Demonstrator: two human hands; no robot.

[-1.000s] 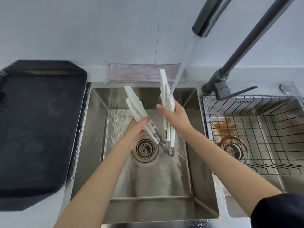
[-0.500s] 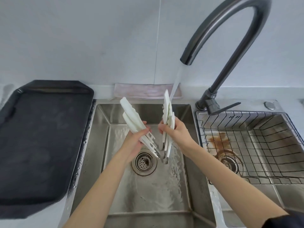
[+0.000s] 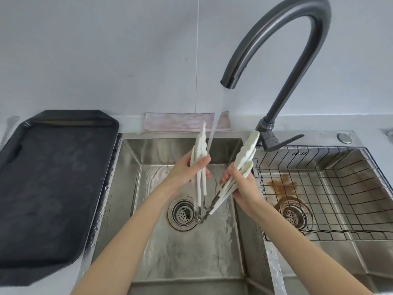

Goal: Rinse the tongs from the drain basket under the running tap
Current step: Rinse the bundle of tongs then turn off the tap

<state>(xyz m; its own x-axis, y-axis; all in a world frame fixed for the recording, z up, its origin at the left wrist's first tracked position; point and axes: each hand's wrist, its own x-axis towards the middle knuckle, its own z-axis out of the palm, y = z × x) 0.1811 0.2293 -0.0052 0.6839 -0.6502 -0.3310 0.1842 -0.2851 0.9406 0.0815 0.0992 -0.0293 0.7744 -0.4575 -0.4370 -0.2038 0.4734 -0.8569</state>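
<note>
White tongs (image 3: 244, 154) with a metal hinge are spread in a V above the left sink bowl (image 3: 185, 248), hinge down near the drain. My left hand (image 3: 189, 169) grips the left arm of the tongs, which stands nearly upright. My right hand (image 3: 240, 184) grips the right arm, which leans out to the right. The dark curved tap (image 3: 297, 39) runs, and its stream (image 3: 214, 128) falls onto the left arm just above my left hand. The wire drain basket (image 3: 331, 188) sits in the right bowl with nothing in it.
A black tray (image 3: 49, 188) lies on the counter to the left of the sink. A pink cloth (image 3: 182, 124) lies folded behind the left bowl. The tap's lever (image 3: 285, 141) points right over the basket's rim. A rust stain surrounds the right drain (image 3: 291, 211).
The tongs have swung right: the arm in my left hand now stands under the stream, and the arm in my right hand has tilted out toward the basket. The view has also tilted up.
</note>
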